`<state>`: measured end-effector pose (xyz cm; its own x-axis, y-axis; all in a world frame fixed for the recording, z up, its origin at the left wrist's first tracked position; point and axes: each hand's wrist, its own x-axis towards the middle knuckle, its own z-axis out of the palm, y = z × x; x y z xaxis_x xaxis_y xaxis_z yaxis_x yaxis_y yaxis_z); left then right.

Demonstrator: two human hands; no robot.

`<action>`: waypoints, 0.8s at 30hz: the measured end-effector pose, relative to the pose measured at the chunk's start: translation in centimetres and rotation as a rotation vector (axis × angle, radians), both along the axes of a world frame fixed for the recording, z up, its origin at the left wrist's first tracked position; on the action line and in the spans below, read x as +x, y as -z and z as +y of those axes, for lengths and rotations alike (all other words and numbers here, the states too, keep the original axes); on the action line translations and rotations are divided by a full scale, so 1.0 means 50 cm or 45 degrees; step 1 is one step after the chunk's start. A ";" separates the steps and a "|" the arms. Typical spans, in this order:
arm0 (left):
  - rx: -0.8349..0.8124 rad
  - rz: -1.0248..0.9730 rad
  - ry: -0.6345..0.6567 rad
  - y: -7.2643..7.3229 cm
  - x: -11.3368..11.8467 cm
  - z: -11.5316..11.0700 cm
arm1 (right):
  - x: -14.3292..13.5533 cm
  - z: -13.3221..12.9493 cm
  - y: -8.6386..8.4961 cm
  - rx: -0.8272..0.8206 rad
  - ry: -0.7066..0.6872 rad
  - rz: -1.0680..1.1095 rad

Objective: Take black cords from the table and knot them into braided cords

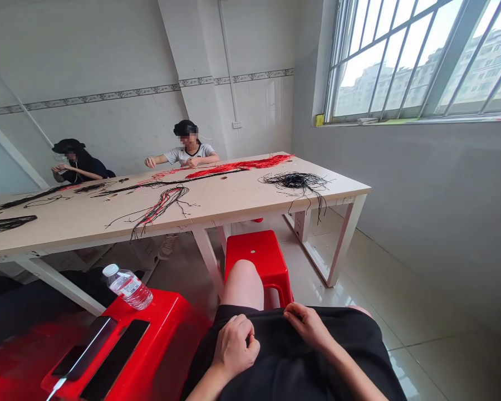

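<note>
Above the black cloth (275, 362) over my lap, my left hand (236, 346) is closed, its fingers curled in with thumb against them. To its right, my right hand (304, 322) is also closed, thumb and fingertips pinched together near the cloth's upper edge. Anything between the fingers of either hand is too small to make out; dark thread would not show against the black cloth. The two hands are apart from each other. My bare knee (245, 281) rises just beyond them.
A long table (234, 195) holds red cords (250, 164), a black cord tangle (294, 180) and mixed cords (161, 206). Two people sit behind it. Red stools (256, 253) stand near me; the left one carries a bottle (129, 287) and phones (114, 359).
</note>
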<state>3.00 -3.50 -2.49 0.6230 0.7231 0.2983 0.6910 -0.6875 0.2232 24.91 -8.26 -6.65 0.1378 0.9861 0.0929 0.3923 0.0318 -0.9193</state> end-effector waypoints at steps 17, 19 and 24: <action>0.044 0.007 -0.005 0.001 0.004 -0.001 | 0.151 -0.046 0.057 -0.176 0.118 -0.188; 0.045 0.011 -0.010 0.000 0.004 -0.002 | 0.153 -0.046 0.065 -0.190 0.113 -0.184; 0.048 0.028 -0.018 -0.001 0.007 0.000 | 0.152 -0.044 0.085 -0.199 0.116 -0.177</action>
<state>3.36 -3.50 -2.45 0.6197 0.7202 0.3118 0.7050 -0.6854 0.1819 32.51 -10.47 -10.93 0.2234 0.9741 -0.0360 0.5103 -0.1483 -0.8471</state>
